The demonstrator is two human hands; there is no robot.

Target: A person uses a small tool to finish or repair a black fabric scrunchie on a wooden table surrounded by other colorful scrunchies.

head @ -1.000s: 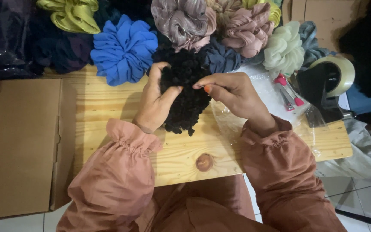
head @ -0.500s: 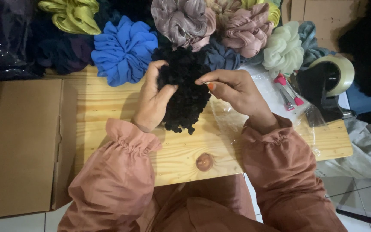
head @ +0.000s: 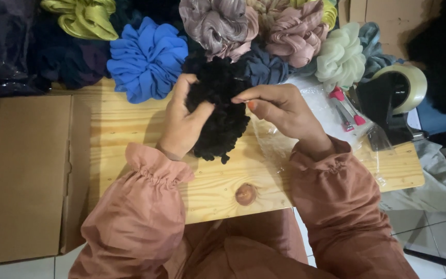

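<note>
A flat brown cardboard box (head: 21,175) lies at the left end of the pale pine plank tabletop (head: 130,129), its flaps folded shut so that whatever it holds cannot be seen. Along the far edge of the tabletop a heap of ruffled fabric scrunchies crowds together: a bright blue pleated scrunchie (head: 148,59), a yellow-green satin scrunchie (head: 83,18), a mauve-grey satin scrunchie (head: 218,23), a dusty pink crinkled scrunchie (head: 298,36), a pale mint chiffon scrunchie (head: 341,57) and a slate-blue scrunchie (head: 267,67), each touching its neighbour. At the right end stands a black tape dispenser with a roll of clear tape (head: 396,95), and just beside it lie two small pink-capped tubes (head: 347,106) on crinkled clear plastic bags (head: 280,144). At centre, a person in rust-coloured gathered sleeves works a fluffy black knitted scrunchie (head: 220,111), which rests on the tabletop just in front of the heap, its lower edge hanging over the wood. The left hand (head: 184,121) has its grip clenched into the scrunchie's left side, thumb pressed into the pile. The right hand (head: 280,108) pinches the scrunchie's upper right edge between thumb and fingertips, above the mouth of the clear plastic bags.
</note>
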